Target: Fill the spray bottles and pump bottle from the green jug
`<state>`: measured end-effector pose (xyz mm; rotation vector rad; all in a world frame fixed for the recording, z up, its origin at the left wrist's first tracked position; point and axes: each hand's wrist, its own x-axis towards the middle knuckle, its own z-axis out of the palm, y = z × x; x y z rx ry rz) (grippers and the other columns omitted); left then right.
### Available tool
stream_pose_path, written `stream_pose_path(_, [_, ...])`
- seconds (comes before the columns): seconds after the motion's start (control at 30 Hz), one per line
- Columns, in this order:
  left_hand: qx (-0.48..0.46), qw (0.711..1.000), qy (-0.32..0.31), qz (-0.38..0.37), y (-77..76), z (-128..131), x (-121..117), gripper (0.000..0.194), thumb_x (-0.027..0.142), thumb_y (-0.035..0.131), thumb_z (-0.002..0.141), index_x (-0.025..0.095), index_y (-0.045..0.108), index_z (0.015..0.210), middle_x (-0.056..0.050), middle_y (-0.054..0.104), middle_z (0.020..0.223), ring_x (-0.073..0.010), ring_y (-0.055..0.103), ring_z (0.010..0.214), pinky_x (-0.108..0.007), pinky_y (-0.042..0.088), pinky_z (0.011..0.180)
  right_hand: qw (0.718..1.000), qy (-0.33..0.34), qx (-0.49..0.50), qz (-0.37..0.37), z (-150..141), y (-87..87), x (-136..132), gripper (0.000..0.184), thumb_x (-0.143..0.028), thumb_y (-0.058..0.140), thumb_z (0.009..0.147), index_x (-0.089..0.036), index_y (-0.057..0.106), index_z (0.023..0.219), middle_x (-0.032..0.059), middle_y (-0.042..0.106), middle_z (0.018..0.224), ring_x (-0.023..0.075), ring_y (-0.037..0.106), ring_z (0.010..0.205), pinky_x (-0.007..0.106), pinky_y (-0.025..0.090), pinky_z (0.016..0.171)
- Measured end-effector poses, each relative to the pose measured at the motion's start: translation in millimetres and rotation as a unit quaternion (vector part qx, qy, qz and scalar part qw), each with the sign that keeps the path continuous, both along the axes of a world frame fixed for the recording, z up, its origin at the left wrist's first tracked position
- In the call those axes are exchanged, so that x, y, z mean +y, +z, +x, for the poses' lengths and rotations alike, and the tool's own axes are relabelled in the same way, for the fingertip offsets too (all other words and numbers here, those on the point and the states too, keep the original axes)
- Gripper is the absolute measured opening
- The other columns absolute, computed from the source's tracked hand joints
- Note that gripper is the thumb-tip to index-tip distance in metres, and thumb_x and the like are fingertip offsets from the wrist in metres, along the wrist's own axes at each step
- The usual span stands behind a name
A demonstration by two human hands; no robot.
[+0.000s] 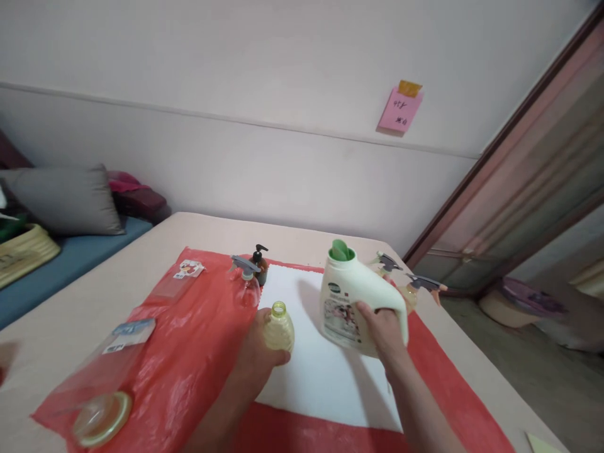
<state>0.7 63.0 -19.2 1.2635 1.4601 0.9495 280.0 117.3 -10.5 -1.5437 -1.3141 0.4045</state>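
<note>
My left hand point(255, 346) is wrapped round a small yellowish see-through bottle point(279, 328), whose neck is uncapped and points up. To its right, my right hand point(381, 330) grips the handle of a pale green-white detergent jug point(340, 296). The jug leans slightly, and its green pouring spout point(341, 250) shows at the top. Both are over a white sheet point(325, 384). Behind my left hand stand a clear spray bottle point(247, 289) with a grey trigger and a dark pump bottle point(260, 264). The jug partly hides two more spray bottles, with grey trigger heads point(389, 261) point(425, 286).
A red plastic sheet point(198, 352) covers much of the table point(226, 229). On its left lie clear plastic packs point(117, 346) and a round clear lidded funnel-like item point(102, 418). A pink note point(400, 112) is taped to the wall. A bin point(514, 302) stands on the floor at right.
</note>
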Motion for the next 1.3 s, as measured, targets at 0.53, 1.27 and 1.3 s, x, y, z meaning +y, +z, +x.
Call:
stream_pose_path(0.53, [-0.039,0.999,-0.013,-0.001,6.7,-4,2,0.072,0.015,0.075,0.054,0.024,0.046,0.12,-0.001,0.061,0.108,-0.0218,0.062,0.095,-0.034,0.051,0.082,0.999,0.021,0.031,-0.034,-74,-51.8,42,0.06,-0.064,0.04,0.086,-0.015,0.062,0.113,0.018,0.071,0.112,0.0293,0.063,0.105,0.043,0.049,0.096])
stream_pose_path(1.27, [0.003,1.0,-0.001,-0.004,3.8,16,-3,0.072,0.029,0.075,0.05,0.022,0.051,0.118,-0.003,0.066,0.103,-0.0274,0.064,0.094,-0.036,0.051,0.078,0.913,-0.188,-0.154,-0.328,67,-39.8,-13,0.03,-0.037,0.06,0.094,-0.014,0.066,0.112,0.0187,0.065,0.123,0.0308,0.062,0.114,0.048,0.048,0.094])
stream_pose_path(1.3, [0.001,1.0,-0.007,-0.007,4.1,18,-4,0.072,0.029,0.075,0.051,0.022,0.051,0.118,-0.003,0.066,0.101,-0.0272,0.064,0.093,-0.035,0.051,0.077,0.91,-0.189,-0.136,-0.344,72,-44.2,-12,0.032,-0.038,0.062,0.093,-0.014,0.065,0.114,0.0156,0.065,0.123,0.0287,0.062,0.113,0.048,0.05,0.095])
